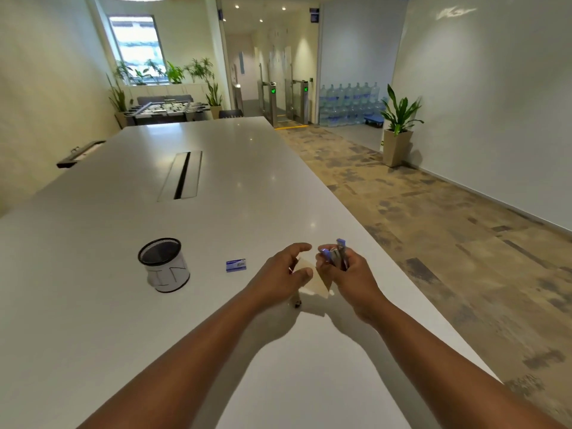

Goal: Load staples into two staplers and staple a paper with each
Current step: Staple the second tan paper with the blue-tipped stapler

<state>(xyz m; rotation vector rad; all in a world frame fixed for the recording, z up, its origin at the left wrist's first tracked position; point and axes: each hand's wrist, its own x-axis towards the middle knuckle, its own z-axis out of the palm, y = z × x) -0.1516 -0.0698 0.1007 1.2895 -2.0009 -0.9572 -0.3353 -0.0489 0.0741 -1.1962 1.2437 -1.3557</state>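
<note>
Long white bench (154,305) fills left and centre of frame. Right hand (346,270), lower centre, grips blue-and-silver stapler (335,253), opened up, blue tips upward. Left hand (286,270) just beside it, fingers loosely curved over pale paper (315,284) lying on bench. Small blue staple box (236,265) left of hands. Black mesh cup (164,264) further left. Small dark object (297,303) below left hand, unclear.

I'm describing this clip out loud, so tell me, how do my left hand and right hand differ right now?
The right hand grips a blue and silver stapler, fingers curled round it; the left hand has thumb and fingers spread in a loose curve, and whether it holds anything cannot be told. The stapler sticks up above the right hand, while the left hand hovers over a small paper. Both are raised above the white table, close together.
</note>
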